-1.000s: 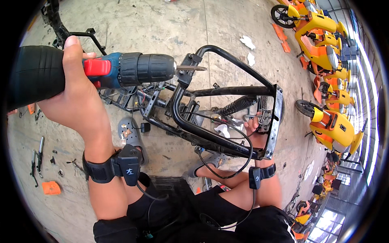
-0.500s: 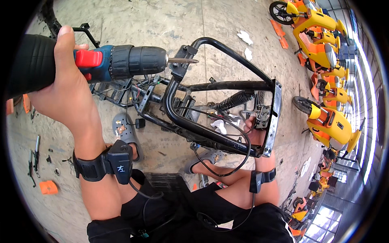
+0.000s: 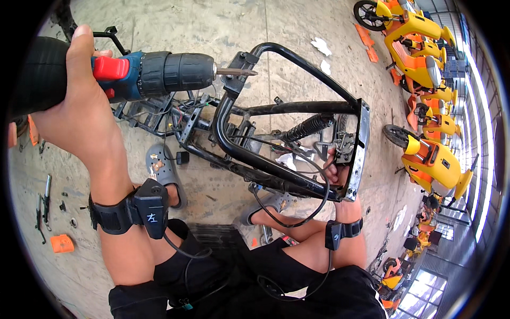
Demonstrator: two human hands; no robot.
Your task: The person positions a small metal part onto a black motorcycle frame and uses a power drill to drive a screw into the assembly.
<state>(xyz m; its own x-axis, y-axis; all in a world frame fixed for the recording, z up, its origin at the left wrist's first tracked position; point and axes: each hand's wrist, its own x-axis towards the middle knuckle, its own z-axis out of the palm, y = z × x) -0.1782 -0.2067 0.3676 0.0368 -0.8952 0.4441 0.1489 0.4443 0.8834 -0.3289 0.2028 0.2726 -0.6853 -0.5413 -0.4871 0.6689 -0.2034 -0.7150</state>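
Observation:
My left hand [image 3: 82, 114] is wrapped round a blue and black cordless drill [image 3: 154, 72] with a red trigger. Its long bit [image 3: 236, 72] points right, passing over the top bracket of a black tubular scooter frame [image 3: 297, 179] in view; the drill covers part of the frame behind. At the frame's right end, my right hand [image 3: 333, 171] reaches inside beside the end plate [image 3: 359, 154]. Its fingers curl just below a metal latch-like part [image 3: 345, 148]; whatever they hold is hidden. A coil-spring shock absorber [image 3: 308, 127] and loose black cables run near that hand.
Yellow and orange scooters [image 3: 438, 167] stand in a row along the right. My feet in grey clogs [image 3: 164, 173] are beside and under the frame. Metal rods [image 3: 47, 202] and an orange plastic piece [image 3: 62, 243] lie on the concrete floor at left; white scraps [image 3: 321, 47] lie beyond.
My left hand and the drill have shifted slightly up and left. My right hand has risen a little, its fingers curled closer to the metal latch-like part.

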